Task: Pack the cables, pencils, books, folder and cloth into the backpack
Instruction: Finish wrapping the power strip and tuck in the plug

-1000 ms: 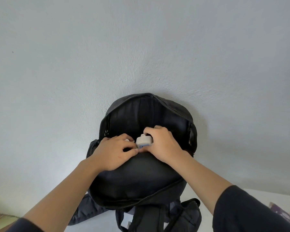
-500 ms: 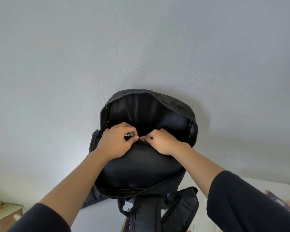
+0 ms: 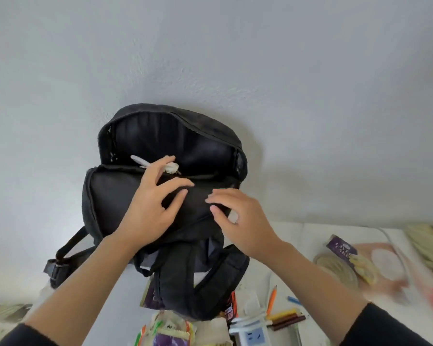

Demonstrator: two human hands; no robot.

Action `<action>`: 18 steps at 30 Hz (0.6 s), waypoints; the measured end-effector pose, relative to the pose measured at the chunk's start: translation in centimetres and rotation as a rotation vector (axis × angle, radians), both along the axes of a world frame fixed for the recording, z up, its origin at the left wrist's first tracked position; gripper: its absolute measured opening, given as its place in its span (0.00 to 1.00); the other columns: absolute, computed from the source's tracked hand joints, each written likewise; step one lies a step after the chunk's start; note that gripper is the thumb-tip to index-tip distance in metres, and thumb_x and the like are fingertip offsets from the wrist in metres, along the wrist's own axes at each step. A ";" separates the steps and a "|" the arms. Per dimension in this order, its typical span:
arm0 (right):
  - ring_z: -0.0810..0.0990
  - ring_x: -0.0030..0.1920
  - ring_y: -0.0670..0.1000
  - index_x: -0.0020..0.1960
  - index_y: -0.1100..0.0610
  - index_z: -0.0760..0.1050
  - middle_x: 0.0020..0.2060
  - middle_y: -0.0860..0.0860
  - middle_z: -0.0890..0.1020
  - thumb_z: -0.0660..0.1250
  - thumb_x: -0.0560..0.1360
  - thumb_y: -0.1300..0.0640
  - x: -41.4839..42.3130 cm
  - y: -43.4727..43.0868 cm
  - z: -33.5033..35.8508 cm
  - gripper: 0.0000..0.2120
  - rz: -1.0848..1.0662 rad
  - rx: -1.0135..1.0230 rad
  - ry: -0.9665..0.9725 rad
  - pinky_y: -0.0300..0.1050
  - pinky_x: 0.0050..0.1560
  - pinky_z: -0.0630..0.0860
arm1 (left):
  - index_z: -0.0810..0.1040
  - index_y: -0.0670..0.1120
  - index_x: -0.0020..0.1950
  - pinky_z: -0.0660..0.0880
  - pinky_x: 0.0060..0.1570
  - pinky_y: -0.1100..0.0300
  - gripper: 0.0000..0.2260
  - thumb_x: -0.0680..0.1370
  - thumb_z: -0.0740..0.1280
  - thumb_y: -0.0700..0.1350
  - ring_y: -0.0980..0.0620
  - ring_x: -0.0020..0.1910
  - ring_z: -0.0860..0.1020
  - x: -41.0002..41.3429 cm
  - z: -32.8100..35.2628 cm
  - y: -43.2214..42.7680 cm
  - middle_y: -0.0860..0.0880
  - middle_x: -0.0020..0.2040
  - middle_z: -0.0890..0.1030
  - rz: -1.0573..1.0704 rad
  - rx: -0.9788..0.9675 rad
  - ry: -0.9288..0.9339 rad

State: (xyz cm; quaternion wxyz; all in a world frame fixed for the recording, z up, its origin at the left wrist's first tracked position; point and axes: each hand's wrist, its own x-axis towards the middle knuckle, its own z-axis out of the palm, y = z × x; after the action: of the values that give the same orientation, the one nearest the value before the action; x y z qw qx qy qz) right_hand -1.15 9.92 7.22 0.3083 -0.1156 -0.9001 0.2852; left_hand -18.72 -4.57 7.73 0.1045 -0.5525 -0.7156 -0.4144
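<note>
Fingers spread, gripping nothing, the left hand [image 3: 148, 211] presses the soft backpack [image 3: 110, 196]; the right hand [image 3: 248, 226] is at its 3 o'clock. The light, springy cable [image 3: 171, 168] pokes out at 12; best pinched at its bunch.

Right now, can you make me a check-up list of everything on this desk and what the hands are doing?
Surface: white table, crowded along its near edge.
Job's things: black backpack upright against the wall, main compartment open; coloured pencils loose on the table.
Clutter: purple item at right, maybe a book; blurry packets at the bottom.
Fingers: left hand spread on the backpack's front; right hand open, fingertips touching it.
Cables: white cable pokes from the backpack's opening; white power strip on the table.
Surroundings: plain pale wall.
</note>
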 end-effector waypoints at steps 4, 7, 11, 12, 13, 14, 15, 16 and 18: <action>0.83 0.49 0.44 0.52 0.54 0.85 0.46 0.42 0.85 0.69 0.80 0.61 5.5 0.1 -1.0 0.07 -0.045 -0.146 -0.003 0.37 0.53 0.77 | 0.85 0.51 0.53 0.71 0.70 0.60 0.07 0.80 0.71 0.40 0.55 0.69 0.75 6.7 0.1 -0.7 0.51 0.66 0.75 -0.222 -0.073 -0.088; 0.82 0.43 0.46 0.48 0.54 0.84 0.41 0.43 0.85 0.68 0.80 0.61 9.1 0.6 -2.6 0.06 -0.020 -0.224 -0.223 0.37 0.45 0.76 | 0.85 0.50 0.52 0.75 0.59 0.62 0.07 0.80 0.71 0.38 0.56 0.59 0.80 10.2 -0.3 -0.9 0.55 0.57 0.80 -0.323 -0.114 -0.101; 0.78 0.52 0.44 0.63 0.45 0.79 0.51 0.44 0.80 0.67 0.80 0.45 12.9 0.8 -5.6 0.13 0.059 -0.206 -0.650 0.39 0.55 0.75 | 0.85 0.50 0.54 0.77 0.55 0.63 0.09 0.80 0.70 0.37 0.57 0.55 0.81 13.8 -2.2 -0.8 0.59 0.54 0.81 -0.336 -0.194 -0.216; 0.76 0.57 0.45 0.68 0.43 0.74 0.56 0.44 0.78 0.67 0.78 0.40 13.6 0.6 -6.2 0.20 0.074 -0.182 -0.724 0.43 0.61 0.74 | 0.84 0.51 0.56 0.76 0.56 0.64 0.10 0.80 0.69 0.38 0.59 0.56 0.80 14.5 -2.7 -0.7 0.60 0.54 0.80 -0.336 -0.262 -0.230; 0.73 0.62 0.46 0.72 0.41 0.69 0.60 0.45 0.75 0.67 0.77 0.36 14.1 0.5 -6.7 0.26 0.094 -0.168 -0.789 0.46 0.65 0.72 | 0.83 0.53 0.58 0.74 0.58 0.65 0.11 0.80 0.68 0.40 0.62 0.58 0.78 15.0 -3.2 -0.7 0.62 0.55 0.80 -0.339 -0.351 -0.222; 0.70 0.65 0.47 0.75 0.39 0.65 0.63 0.45 0.74 0.66 0.75 0.34 14.4 0.3 -7.1 0.31 0.117 -0.176 -0.824 0.48 0.68 0.69 | 0.81 0.55 0.61 0.72 0.60 0.66 0.12 0.80 0.66 0.42 0.64 0.59 0.76 15.4 -3.7 -0.9 0.63 0.57 0.78 -0.350 -0.452 -0.199; 0.68 0.67 0.47 0.77 0.38 0.61 0.66 0.45 0.73 0.67 0.74 0.31 14.6 0.2 -7.4 0.35 0.135 -0.203 -0.840 0.49 0.69 0.68 | 0.78 0.58 0.64 0.71 0.62 0.66 0.13 0.81 0.66 0.46 0.65 0.61 0.73 15.8 -4.3 -1.0 0.64 0.58 0.76 -0.359 -0.545 -0.165; 0.67 0.68 0.46 0.78 0.36 0.59 0.67 0.45 0.73 0.68 0.72 0.30 15.1 0.2 -7.6 0.38 0.143 -0.239 -0.838 0.48 0.69 0.68 | 0.75 0.60 0.66 0.69 0.63 0.66 0.14 0.81 0.65 0.49 0.65 0.62 0.70 16.4 -4.7 -1.2 0.64 0.60 0.74 -0.355 -0.624 -0.123; 0.67 0.68 0.46 0.78 0.34 0.56 0.67 0.45 0.72 0.71 0.68 0.27 15.7 0.3 -8.1 0.44 0.140 -0.304 -0.830 0.47 0.68 0.68 | 0.71 0.62 0.68 0.68 0.60 0.67 0.17 0.80 0.66 0.56 0.65 0.60 0.67 17.2 -5.6 -1.6 0.64 0.59 0.70 -0.285 -0.729 -0.040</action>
State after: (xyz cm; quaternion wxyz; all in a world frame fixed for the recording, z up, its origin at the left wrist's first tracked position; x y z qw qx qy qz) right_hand 14.60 10.25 -0.85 -0.1197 -0.2033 -0.9010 0.3640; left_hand -1.53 -6.21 2.14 -0.1713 -0.6392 -0.7338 -0.1539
